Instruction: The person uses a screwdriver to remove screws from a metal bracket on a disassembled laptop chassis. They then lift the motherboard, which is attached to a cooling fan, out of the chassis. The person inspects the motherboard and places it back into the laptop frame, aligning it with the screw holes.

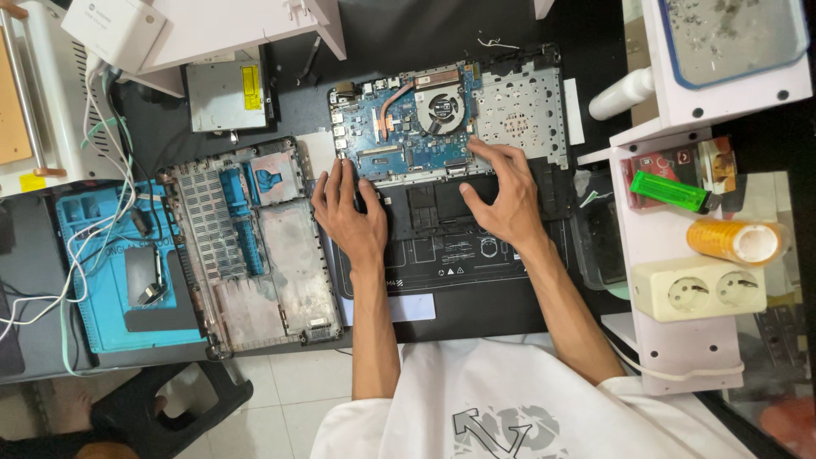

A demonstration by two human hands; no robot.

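An opened laptop base [523, 110] lies on a black mat [476, 306], with its blue motherboard [399, 127] and round fan [444, 108] exposed. My left hand [348, 212] rests flat on the laptop's lower left edge, fingers spread, touching the board's bottom corner. On the right, my right hand [501, 195] presses down with spread fingers over the black front part of the base, fingertips at the board's lower right edge. Neither hand holds a tool.
A removed laptop bottom cover [255, 246] lies to the left beside a blue mat [102, 280] with cables. An optical drive [225, 93] sits at the back left. On the right, a white shelf [680, 340] carries a green lighter [671, 191], an orange roll [735, 240] and a socket strip [697, 289].
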